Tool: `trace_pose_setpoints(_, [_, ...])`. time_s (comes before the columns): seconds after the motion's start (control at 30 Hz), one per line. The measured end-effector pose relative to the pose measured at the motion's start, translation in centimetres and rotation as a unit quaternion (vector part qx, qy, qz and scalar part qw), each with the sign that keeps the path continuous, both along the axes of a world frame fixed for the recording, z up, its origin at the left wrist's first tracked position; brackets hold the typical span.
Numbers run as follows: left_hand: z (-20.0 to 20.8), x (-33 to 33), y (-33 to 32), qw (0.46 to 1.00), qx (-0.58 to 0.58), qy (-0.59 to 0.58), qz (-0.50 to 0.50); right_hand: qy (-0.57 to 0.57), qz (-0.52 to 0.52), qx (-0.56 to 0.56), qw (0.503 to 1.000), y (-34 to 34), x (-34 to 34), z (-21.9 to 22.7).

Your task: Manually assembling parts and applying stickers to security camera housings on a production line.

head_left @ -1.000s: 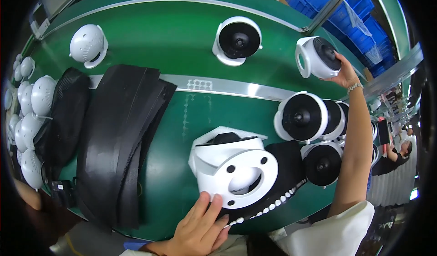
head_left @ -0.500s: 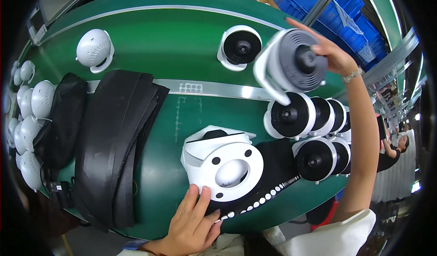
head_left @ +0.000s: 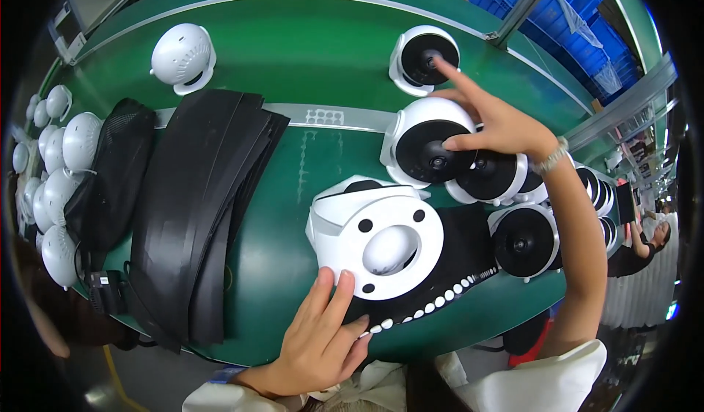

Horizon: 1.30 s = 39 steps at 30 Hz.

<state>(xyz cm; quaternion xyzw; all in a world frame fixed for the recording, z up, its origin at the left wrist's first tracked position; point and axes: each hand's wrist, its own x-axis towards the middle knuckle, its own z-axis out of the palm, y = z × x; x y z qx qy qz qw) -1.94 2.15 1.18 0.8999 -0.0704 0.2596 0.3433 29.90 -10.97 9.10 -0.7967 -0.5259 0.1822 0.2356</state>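
Observation:
My right hand [head_left: 500,124] grips a white round device with a black front disc [head_left: 425,146], like a small desk fan. The thumb lies on the disc and other fingers reach over its top. Another such unit [head_left: 429,56] stands behind, partly covered by the index finger. My left hand [head_left: 315,339] rests with outstretched fingers on the lower rim of a white ring-shaped base [head_left: 403,280]. That base has black round pads and an oval hole showing a white ball-shaped body. It belongs to a unit lying upturned on a black mat [head_left: 469,247].
White discs [head_left: 418,314] line the mat's near edge. More black-faced units [head_left: 522,242] stand in rows at right. A stack of black sheets [head_left: 191,221], a black mesh bag [head_left: 117,177] and several white units [head_left: 62,192] occupy the left. Blue crates [head_left: 579,31] stand beyond the bench.
My right hand has brought the white device down and nearer, beside the row at right. The left hand stays on the white base. The whole view has shifted slightly.

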Motion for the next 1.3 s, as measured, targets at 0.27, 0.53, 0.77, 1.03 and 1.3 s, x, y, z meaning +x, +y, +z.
trace_pose_setpoints(0.27, [-0.1, -0.3, 0.3, 1.0, -0.003, -0.003, 0.006, 0.006, -0.15, 0.27, 0.951, -1.5, -17.6, -0.2])
trace_pose_setpoints(0.53, [0.0, -0.4, 0.1, 1.0, 0.011, 0.016, 0.006, 0.133, -0.177, 0.222, 0.95, -2.3, -19.0, -2.9])
trace_pose_setpoints(0.77, [-0.1, -0.4, -0.2, 1.0, 0.017, 0.021, 0.01, 0.089, -0.18, 0.205, 0.958, -2.3, -18.8, -2.5])
trace_pose_setpoints(1.03, [0.0, -0.4, -0.2, 0.999, 0.022, 0.03, 0.018, 0.085, -0.169, 0.196, 0.962, -2.1, -18.3, -2.6])
trace_pose_setpoints(1.3, [0.2, 0.1, -0.4, 0.999, 0.01, 0.031, 0.018, 0.212, -0.201, 0.154, 0.944, -2.8, -16.9, -2.6])
